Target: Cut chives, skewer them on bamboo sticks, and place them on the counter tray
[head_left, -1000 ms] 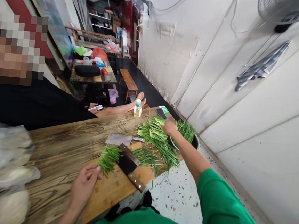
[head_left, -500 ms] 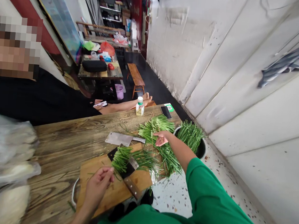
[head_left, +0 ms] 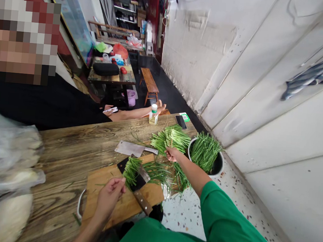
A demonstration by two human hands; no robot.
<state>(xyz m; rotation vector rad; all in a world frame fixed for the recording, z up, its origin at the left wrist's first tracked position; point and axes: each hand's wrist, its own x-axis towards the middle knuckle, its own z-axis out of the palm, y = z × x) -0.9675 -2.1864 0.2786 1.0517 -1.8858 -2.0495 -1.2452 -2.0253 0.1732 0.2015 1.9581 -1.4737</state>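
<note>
My left hand is over the wooden cutting board, thumb and fingertips pinched together beside a short bunch of green garlic chives; whatever it pinches, if anything, is too small to make out. A dark-bladed knife with a wooden handle lies on the board under the bunch. Loose chive leaves spread to its right. My right hand reaches to the near edge of the large chive pile with closed fingers, their contents hidden. Behind the board lies a cleaver.
A pot full of chives stands right of the table. Toward the back edge are a bottle and a phone. Plastic bags fill the left side. A person in black sits across the table, holding a phone.
My right hand has gone from spread fingers to closed ones and dropped slightly at the pile. The left hand stays beside the bunch. The view has shifted a little.
</note>
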